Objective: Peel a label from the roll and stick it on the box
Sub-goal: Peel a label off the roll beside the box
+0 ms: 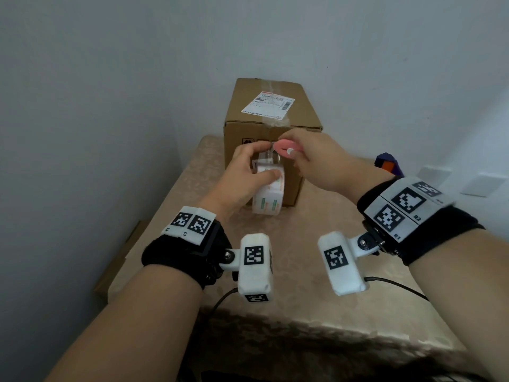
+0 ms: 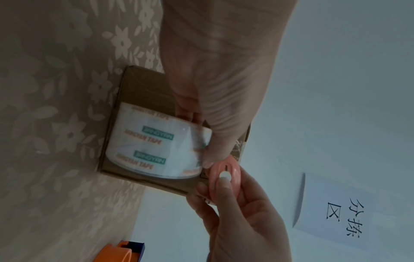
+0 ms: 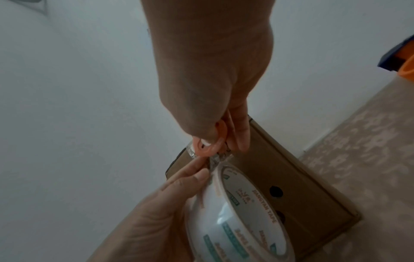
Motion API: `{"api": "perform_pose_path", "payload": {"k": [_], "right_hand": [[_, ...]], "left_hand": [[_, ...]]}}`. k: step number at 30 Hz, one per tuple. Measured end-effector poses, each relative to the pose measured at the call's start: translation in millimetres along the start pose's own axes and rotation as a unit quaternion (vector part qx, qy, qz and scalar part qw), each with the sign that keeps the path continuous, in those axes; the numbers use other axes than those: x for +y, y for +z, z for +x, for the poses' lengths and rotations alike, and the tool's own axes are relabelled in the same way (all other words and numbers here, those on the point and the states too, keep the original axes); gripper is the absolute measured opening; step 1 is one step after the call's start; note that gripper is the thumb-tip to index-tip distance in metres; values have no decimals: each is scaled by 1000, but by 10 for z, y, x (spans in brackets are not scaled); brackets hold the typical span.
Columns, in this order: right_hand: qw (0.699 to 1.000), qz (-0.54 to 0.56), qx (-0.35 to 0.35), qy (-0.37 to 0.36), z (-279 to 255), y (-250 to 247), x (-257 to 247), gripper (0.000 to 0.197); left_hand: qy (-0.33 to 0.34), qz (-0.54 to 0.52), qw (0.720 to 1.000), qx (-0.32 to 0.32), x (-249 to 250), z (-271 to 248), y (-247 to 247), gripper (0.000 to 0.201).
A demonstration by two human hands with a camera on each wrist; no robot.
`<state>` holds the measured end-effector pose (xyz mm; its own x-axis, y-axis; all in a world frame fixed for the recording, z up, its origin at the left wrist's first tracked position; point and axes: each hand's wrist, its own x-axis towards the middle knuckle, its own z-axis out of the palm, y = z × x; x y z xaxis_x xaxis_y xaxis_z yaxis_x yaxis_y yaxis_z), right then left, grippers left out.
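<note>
A brown cardboard box (image 1: 278, 106) with a white shipping label (image 1: 268, 103) on top stands at the table's far end. In front of it my left hand (image 1: 248, 172) grips a roll of clear tape (image 1: 268, 193) with green and orange print, thumb across the roll, fingertips pinching the pulled-up free end. My right hand (image 1: 311, 158) pinches a small pink cutter (image 1: 286, 150) and holds it against that tape strip (image 3: 215, 157). In the left wrist view the roll (image 2: 156, 148) lies before the box (image 2: 143, 83), the cutter (image 2: 224, 179) beside it.
The table (image 1: 303, 257) has a beige floral cloth. A blue and orange tape dispenser (image 1: 387, 164) sits at the right behind my right hand. Walls close in behind and left. A cable (image 1: 396, 285) runs across the near table. A paper sign (image 2: 336, 212) hangs on the wall.
</note>
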<state>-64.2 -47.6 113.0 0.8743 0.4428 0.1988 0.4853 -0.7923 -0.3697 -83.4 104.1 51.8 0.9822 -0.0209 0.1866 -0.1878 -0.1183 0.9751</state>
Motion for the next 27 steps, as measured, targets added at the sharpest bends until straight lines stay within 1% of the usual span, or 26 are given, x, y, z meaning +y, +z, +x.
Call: {"api": "perform_pose_path", "payload": {"k": [4, 11, 19, 27], "right_hand": [[998, -66, 3, -21, 10, -20, -36, 25], [985, -156, 39, -65, 25, 34, -151, 22], [979, -177, 32, -98, 86, 64, -189, 19], [986, -151, 25, -67, 60, 5, -101, 19]], "left_hand": [[-3, 1, 1000, -6, -12, 0, -5, 58], [8, 16, 1000, -7, -8, -7, -20, 61], [10, -5, 1000, -9, -13, -13, -30, 55], [4, -17, 1000, -8, -25, -10, -37, 59]]}}
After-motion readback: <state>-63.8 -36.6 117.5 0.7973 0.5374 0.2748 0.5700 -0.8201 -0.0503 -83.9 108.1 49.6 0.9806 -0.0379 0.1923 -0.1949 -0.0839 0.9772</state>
